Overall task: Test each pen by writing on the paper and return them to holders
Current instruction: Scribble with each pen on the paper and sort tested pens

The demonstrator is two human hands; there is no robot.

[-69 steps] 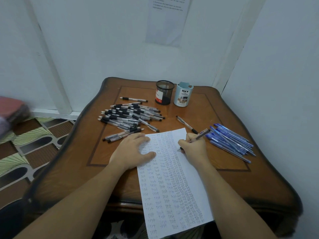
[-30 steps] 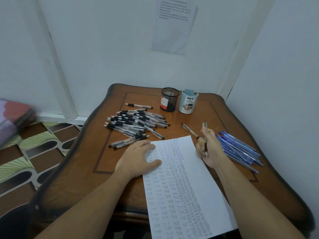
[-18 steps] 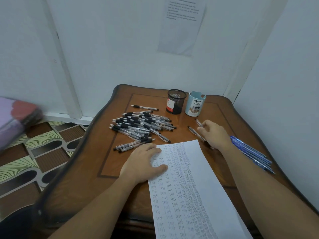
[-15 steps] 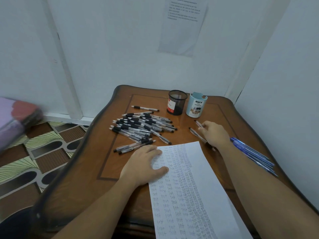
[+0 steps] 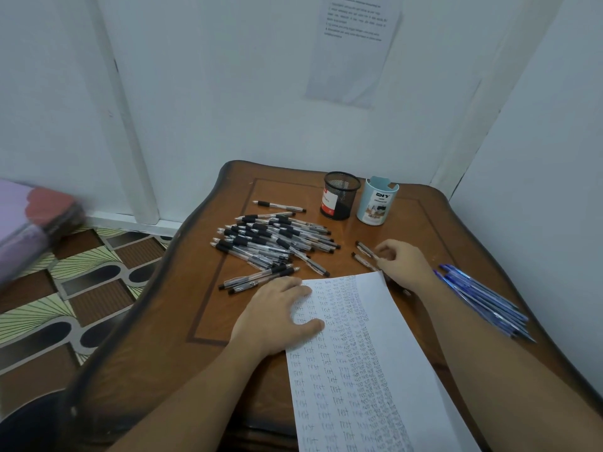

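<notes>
A white paper (image 5: pixel 375 353) covered in rows of "test" lies on the brown table (image 5: pixel 225 324). My left hand (image 5: pixel 277 314) presses flat on its upper left corner. My right hand (image 5: pixel 403 264) is just past the paper's top right corner, fingers curled, pinching the near end of a black-tipped clear pen (image 5: pixel 364 248) that lies on the table. A second such pen (image 5: pixel 361 261) lies right beside it. At the back stand a black mesh holder (image 5: pixel 341 195) and a pale blue holder (image 5: pixel 377 202); no pens show above their rims.
A heap of several black-grip pens (image 5: pixel 270 243) covers the table's left middle, with one stray pen (image 5: pixel 280 206) behind it. Several blue pens (image 5: pixel 483 301) lie by my right forearm near the right edge. White walls close in behind and on the right.
My right hand stopped writing, lifted the pen off the paper and carried it forward, laying it down beside the other pen. The left hand stayed on the paper.
</notes>
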